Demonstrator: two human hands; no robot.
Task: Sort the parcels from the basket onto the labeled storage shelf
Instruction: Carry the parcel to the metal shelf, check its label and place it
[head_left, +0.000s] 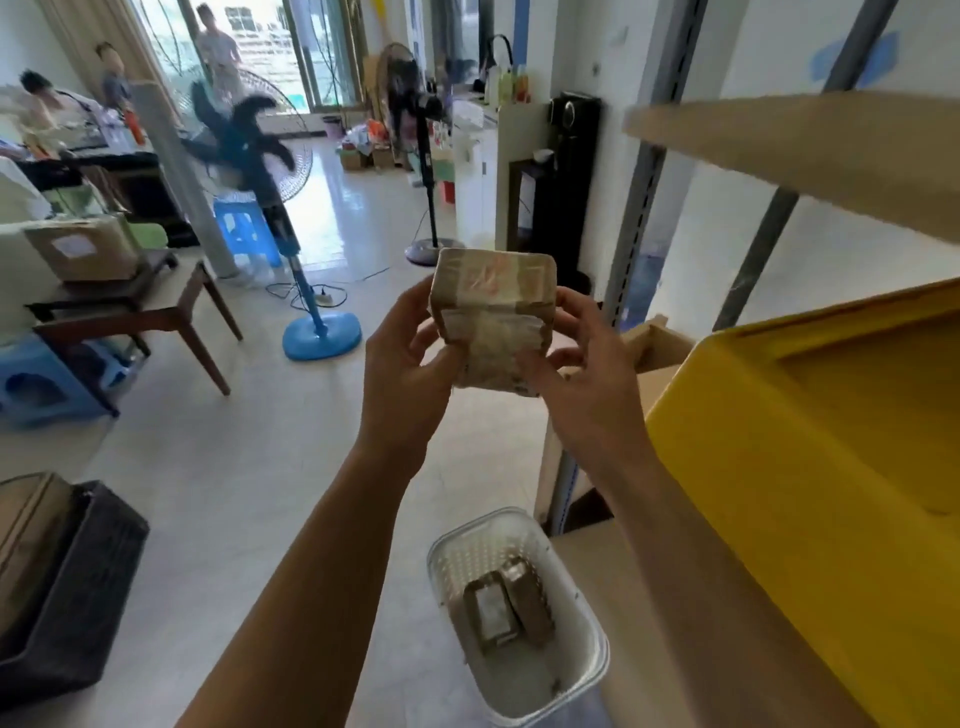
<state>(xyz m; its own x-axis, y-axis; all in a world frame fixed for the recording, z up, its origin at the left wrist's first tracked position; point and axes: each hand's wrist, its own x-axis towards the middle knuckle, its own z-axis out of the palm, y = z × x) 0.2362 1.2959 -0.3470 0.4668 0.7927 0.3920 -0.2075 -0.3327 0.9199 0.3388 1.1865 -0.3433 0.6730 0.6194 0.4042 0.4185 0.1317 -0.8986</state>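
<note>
A small brown taped parcel (493, 312) is held up at chest height between both hands. My left hand (402, 374) grips its left side and my right hand (582, 374) grips its right side. Below on the floor stands a white perforated basket (587, 670) with two small brown parcels (501, 605) lying in it. The storage shelf (810, 150) rises at the right, with a wooden board above and a yellow bin (810, 447) on a lower level.
A blue standing fan (260, 156) and a black fan (415, 109) stand ahead on the tiled floor. A wooden table with a cardboard box (83, 249) is at left, a dark crate (67, 587) at lower left. People are at the far back.
</note>
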